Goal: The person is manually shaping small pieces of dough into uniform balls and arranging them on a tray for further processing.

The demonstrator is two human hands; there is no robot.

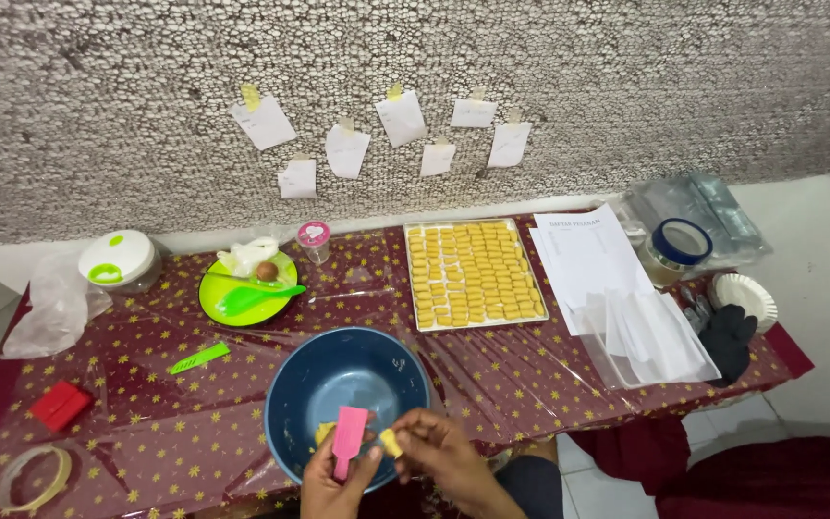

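Table: low table (194, 404) had a maroon star-print cloth under clear plastic.
Wall: pebbly, paper notes (348, 151) taped up.
Left hand (336, 481): closed round a pink scraper (349, 437) over the blue bowl (338, 370).
Right hand (439, 452): pinched a small yellow dough piece (391, 442) at the bowl's near rim.
Behind: tray of yellow pieces (474, 274).

7 paper notes (348, 150) on wall, 1 blue bowl (311, 377), 1 tray (474, 275) w/ many yellow pcs.

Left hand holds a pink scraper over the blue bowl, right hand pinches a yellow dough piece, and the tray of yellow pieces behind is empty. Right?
Not quite: in the head view the tray is nearly full of yellow pieces in rows. The rest holds: left hand holds the pink scraper over the blue bowl; right hand pinches a dough piece.
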